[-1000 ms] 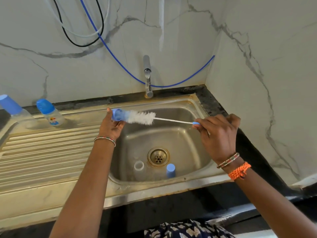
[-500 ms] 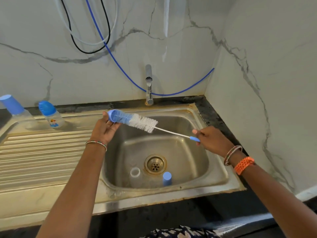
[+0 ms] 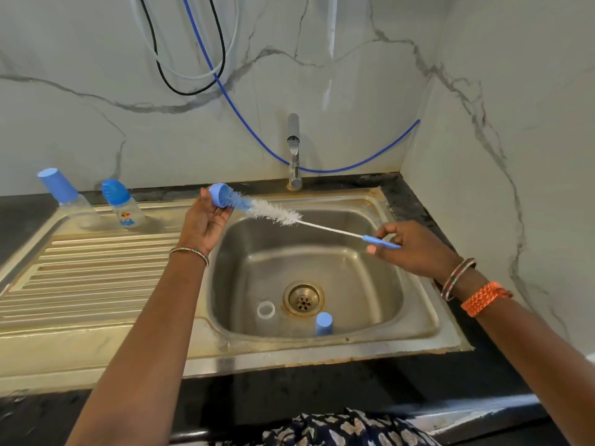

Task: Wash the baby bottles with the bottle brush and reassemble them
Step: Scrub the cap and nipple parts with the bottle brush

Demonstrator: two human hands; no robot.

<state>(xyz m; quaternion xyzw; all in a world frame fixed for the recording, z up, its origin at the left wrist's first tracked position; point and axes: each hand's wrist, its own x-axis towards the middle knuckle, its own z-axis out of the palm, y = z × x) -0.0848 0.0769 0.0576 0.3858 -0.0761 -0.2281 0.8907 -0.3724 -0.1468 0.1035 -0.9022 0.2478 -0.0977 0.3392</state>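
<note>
Here, brush [image 3: 277, 215] handle in right fingers [image 3: 383, 233]

Two bottles [image 3: 128, 209] on drainboard [image 3: 96, 268] left of basin [image 3: 370, 284]; cap [image 3: 323, 323] in basin.

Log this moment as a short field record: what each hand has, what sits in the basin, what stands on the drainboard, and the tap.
left hand: holds blue cap, brush tip inside it
right hand: pinches bottle brush by its blue handle
basin: clear bottle body and small blue cap, near the drain
drainboard: two capped bottles, tall one and printed one
tap: no water visible
</note>
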